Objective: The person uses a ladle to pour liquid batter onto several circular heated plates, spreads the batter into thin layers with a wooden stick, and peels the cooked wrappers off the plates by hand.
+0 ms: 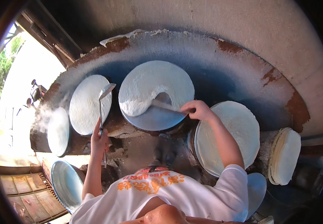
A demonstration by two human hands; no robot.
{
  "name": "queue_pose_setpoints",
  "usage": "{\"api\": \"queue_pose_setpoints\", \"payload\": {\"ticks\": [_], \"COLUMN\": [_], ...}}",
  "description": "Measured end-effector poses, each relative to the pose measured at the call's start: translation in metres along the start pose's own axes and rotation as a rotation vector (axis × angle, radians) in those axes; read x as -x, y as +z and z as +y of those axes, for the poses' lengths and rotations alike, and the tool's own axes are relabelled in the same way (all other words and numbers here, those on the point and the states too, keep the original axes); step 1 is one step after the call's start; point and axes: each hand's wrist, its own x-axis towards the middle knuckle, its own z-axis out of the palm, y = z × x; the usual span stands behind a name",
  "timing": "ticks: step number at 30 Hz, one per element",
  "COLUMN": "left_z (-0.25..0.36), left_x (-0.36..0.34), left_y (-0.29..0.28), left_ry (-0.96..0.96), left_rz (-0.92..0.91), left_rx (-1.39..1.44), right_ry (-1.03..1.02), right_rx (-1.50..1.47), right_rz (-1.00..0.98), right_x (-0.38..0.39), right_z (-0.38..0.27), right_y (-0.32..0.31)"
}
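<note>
My left hand (99, 142) is closed round the handle of a metal ladle (107, 90), whose bowl is raised over the batter-covered round griddle on the left (88, 108). In my right hand (200, 111) is a flat batter spreader (166, 106), blurred along its blade. It reaches over the middle griddle (157, 120), where white batter (156, 74) coats the far part in a curved band. The near part of that griddle and a patch near its centre show bare metal. Thicker wet batter lies along the band's left end.
A griddle with a pale flatbread (230, 138) lies under my right forearm. A stack of thin flatbreads (285, 156) stands farther right. At far left a smaller white-coated griddle (58, 131) steams. Below it is a large metal basin (67, 186). A worn curved counter (191, 44) runs behind.
</note>
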Motion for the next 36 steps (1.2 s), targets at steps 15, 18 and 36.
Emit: {"api": "queue_pose_setpoints", "payload": {"ticks": [15,18,36], "left_z": [-0.045,-0.060,-0.006], "left_x": [0.031,0.066,0.035], "left_y": [0.032,0.007,-0.151], "left_ry": [-0.140,-0.067,0.436], "left_rz": [-0.165,-0.271,-0.511], "left_rx": [0.060,-0.012,0.494], "right_ry": [-0.089,-0.064,0.280], "right_rx": [0.470,0.527,-1.270], "right_rz": [0.450,0.413,1.075], "right_x": [0.044,0.087,-0.082], "right_z": [-0.047,-0.071,-0.114], "right_y": [0.113,0.160,0.458]}}
